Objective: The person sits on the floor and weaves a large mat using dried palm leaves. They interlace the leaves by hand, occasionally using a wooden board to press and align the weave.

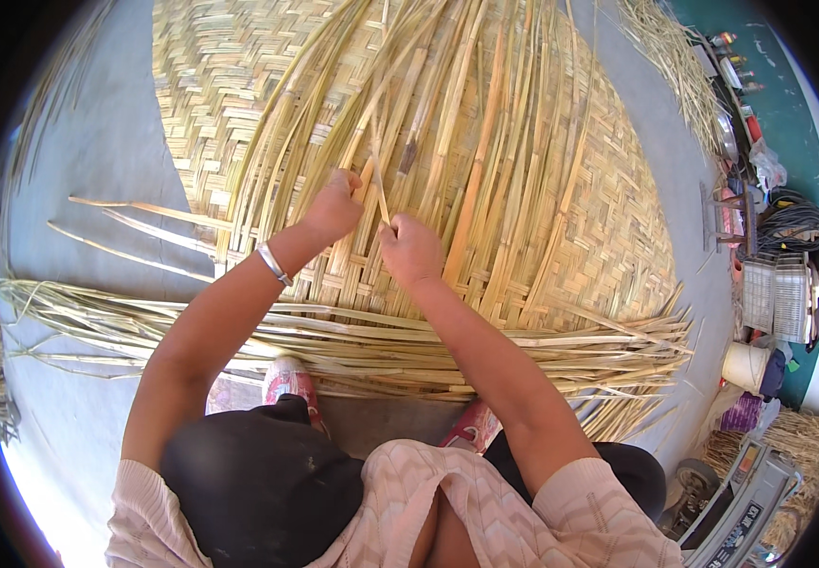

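Note:
A large woven mat (618, 189) of flat, straw-coloured strips lies on the floor before me, with many long loose strips (485, 123) running away from me across it. Over its near part, my left hand (336, 206) is closed, its fingers pinching a strip near the mat's middle. My right hand (411, 248) is closed just to the right and nearer to me, pinching a thin pale strip (381, 197) that slants up between the two hands. The fingertips are partly hidden, so what the left hand grips shows only in part.
A thick bundle of long strips (381, 341) lies crosswise between the mat and my feet. More strips (679, 66) lie at the far right. Along the right wall stand a white bucket (745, 365), coiled black cable (792, 222), a wire rack (775, 295) and a grey machine (746, 511).

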`<action>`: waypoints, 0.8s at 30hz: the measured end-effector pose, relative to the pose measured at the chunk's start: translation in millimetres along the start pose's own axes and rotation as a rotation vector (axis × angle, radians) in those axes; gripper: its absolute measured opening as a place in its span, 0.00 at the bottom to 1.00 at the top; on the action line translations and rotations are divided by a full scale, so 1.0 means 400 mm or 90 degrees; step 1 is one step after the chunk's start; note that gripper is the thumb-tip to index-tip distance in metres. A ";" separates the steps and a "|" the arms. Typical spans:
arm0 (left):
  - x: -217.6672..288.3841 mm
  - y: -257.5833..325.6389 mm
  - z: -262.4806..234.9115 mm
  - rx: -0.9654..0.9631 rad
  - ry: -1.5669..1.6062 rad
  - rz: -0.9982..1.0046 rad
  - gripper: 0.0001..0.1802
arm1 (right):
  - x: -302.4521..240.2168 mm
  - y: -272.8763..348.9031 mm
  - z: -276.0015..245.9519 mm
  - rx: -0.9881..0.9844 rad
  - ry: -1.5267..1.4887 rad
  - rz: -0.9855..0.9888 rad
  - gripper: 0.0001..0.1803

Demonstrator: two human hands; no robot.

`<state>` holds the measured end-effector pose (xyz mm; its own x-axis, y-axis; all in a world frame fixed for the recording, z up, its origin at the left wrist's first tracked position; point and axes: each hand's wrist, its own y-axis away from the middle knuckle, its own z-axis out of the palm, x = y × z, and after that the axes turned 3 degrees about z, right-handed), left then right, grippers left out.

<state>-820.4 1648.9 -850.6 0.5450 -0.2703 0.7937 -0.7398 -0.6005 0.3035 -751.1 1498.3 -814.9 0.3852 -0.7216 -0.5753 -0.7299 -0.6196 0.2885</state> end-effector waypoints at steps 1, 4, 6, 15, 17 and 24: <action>0.009 -0.008 0.010 0.018 -0.026 0.018 0.21 | 0.002 0.001 0.005 0.017 -0.002 -0.003 0.14; 0.033 -0.031 0.012 -0.002 -0.105 -0.006 0.20 | 0.010 0.005 0.016 0.060 -0.010 -0.002 0.16; 0.048 -0.058 -0.006 -0.068 -0.147 -0.029 0.22 | 0.016 0.008 0.018 0.066 -0.026 -0.002 0.16; 0.011 -0.025 -0.065 -0.271 0.446 -0.085 0.19 | 0.020 0.001 0.031 0.041 -0.051 0.080 0.12; 0.009 -0.015 -0.074 -0.304 0.487 -0.062 0.19 | 0.022 0.003 0.034 0.027 -0.034 0.038 0.11; 0.045 -0.036 -0.097 -0.237 0.581 -0.043 0.23 | 0.041 0.016 0.019 -0.079 -0.015 -0.057 0.13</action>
<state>-815.3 1681.8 -820.4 0.1936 0.5336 0.8232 -0.8805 -0.2755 0.3857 -753.6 1484.9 -828.4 0.4313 -0.6547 -0.6208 -0.6172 -0.7160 0.3263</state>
